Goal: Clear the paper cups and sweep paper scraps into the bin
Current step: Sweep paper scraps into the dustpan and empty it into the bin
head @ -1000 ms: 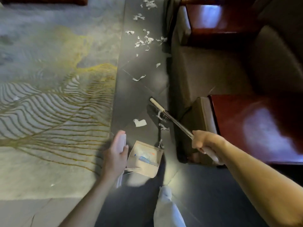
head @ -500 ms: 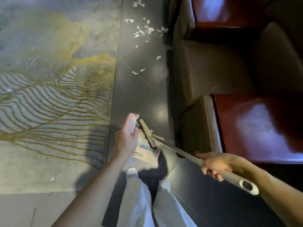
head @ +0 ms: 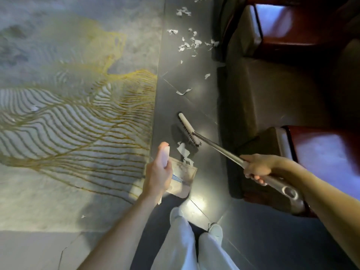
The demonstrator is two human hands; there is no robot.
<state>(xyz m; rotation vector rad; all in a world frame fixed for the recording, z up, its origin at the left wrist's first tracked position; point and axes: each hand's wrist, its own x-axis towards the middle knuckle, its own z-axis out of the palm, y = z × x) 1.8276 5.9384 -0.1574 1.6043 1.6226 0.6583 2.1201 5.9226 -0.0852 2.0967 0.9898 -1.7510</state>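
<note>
My left hand (head: 158, 173) grips the upright pale handle of a beige dustpan (head: 182, 177) that rests on the dark tiled floor. My right hand (head: 257, 167) grips the metal handle of a broom (head: 190, 130) whose white head and dark bristles sit on the floor just beyond the pan's mouth. A few white paper scraps (head: 184, 152) lie between the bristles and the pan. More paper scraps (head: 190, 43) lie scattered farther up the floor strip, with a curled strip (head: 184, 91) midway. No paper cups or bin are in view.
A grey rug with gold line pattern (head: 78, 114) covers the left side. Upholstered chairs (head: 272, 94) and glossy red-brown side tables (head: 327, 152) line the right edge of the floor strip. My legs and white shoes (head: 194, 227) stand just behind the pan.
The broom head has moved out from the dustpan's mouth to the floor beyond it, behind a few scraps. My right hand rose and moved forward; the left hand still holds the pan.
</note>
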